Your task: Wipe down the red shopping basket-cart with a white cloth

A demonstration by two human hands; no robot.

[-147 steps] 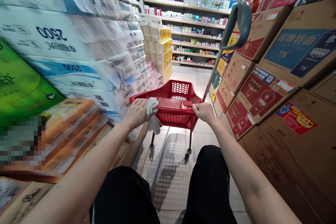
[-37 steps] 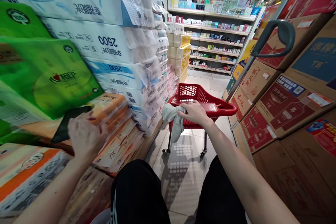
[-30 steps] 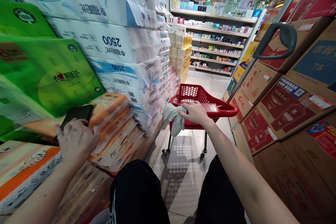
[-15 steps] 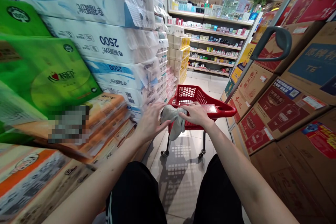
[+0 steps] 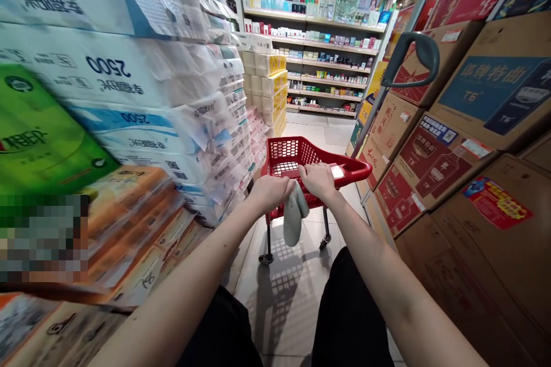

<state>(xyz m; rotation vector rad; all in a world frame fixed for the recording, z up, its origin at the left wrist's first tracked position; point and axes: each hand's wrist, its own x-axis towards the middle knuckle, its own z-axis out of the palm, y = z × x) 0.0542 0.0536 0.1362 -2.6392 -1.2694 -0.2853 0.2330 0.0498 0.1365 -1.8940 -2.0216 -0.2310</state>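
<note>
Left hand [image 5: 271, 191] had moved in to the cart, closed on grey cloth [image 5: 294, 221]; right hand [image 5: 317, 180] gripped red handle [image 5: 338, 172].

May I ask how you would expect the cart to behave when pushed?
The cart would probably roll easily, since its legs end in wheels. It may feel light for its size, as its walls are pierced with holes.
</note>
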